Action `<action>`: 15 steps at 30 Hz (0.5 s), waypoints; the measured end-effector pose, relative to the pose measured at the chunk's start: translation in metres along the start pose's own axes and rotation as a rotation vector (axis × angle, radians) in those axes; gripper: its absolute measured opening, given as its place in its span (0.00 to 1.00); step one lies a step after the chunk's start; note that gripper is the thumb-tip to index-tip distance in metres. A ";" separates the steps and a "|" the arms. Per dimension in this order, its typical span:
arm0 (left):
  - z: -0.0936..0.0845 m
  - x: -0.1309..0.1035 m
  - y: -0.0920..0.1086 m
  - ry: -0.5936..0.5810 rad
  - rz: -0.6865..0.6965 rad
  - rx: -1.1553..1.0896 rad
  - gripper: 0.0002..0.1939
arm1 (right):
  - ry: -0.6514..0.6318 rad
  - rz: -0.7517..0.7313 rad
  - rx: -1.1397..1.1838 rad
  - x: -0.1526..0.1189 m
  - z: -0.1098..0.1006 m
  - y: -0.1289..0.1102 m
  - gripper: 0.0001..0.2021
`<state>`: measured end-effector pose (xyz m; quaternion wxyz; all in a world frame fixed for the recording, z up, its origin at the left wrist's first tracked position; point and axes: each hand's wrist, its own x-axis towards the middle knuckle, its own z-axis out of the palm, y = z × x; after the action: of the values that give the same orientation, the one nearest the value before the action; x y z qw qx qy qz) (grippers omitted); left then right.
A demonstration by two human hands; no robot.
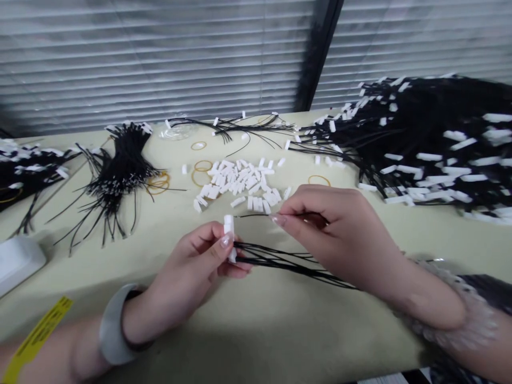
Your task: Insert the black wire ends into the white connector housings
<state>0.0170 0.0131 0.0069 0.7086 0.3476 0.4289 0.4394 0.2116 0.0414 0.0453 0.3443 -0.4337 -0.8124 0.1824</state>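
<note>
Head view: I note my left hand (200, 261) pinching a white connector housing (229, 226) upright between thumb and fingertips, just in front of the loose pile of white housings (240, 184) on the table (280, 320). Several black wires (288, 261) already run out of the housing's lower end toward my right wrist. My right hand (340, 234) pinches a single black wire (256, 215) between thumb and forefinger, its free tip close beside the housing's top and not touching it.

Risks, as I judge them: the thin tip could buckle or miss its slot if it goes in off-line, and a loose pinch on the housing could let the seated wires pull back out.

Containers: none in view. Stock lies bare: behind the pile, rubber bands (202, 166); left of it, a bundle of black wires (120, 165); right of it, a heap of finished harnesses (432, 138).
</note>
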 end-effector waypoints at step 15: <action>-0.003 0.001 -0.003 -0.049 0.000 0.000 0.06 | 0.054 -0.125 -0.056 0.001 0.003 0.004 0.05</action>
<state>0.0156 0.0135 0.0023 0.7191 0.3582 0.4113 0.4306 0.2111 0.0438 0.0411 0.3646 -0.3961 -0.8332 0.1261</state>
